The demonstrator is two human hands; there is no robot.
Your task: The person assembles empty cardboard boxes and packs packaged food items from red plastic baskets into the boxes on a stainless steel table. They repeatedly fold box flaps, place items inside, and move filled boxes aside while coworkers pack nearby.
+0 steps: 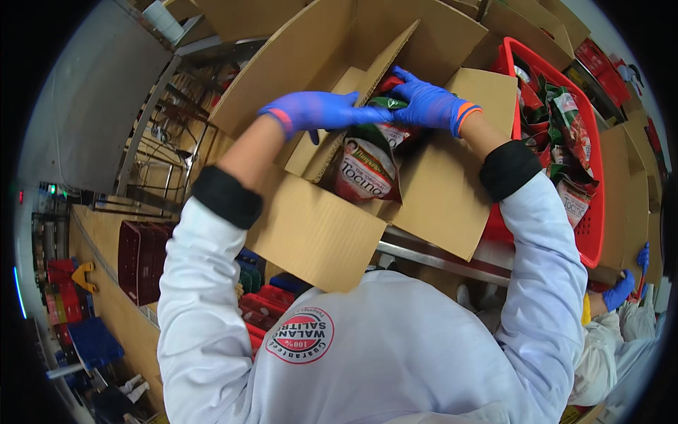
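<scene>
An open cardboard box stands before me with its flaps folded out and an upright cardboard divider inside. Printed plastic pouches of tocino fill part of the space beside the divider; the front pouch lies with its label up. My left hand, in a blue glove, reaches across the divider, its fingers extended over the pouches. My right hand, also blue-gloved, is around the upper part of a pouch behind the front one. The fingertips of both hands meet there, and the left grip is partly hidden.
To the right, a red plastic basket holds several more pouches. Box flaps stick out towards me over a metal table edge. Another person's gloved hand is at far right. Dark red crates stand on the floor at left.
</scene>
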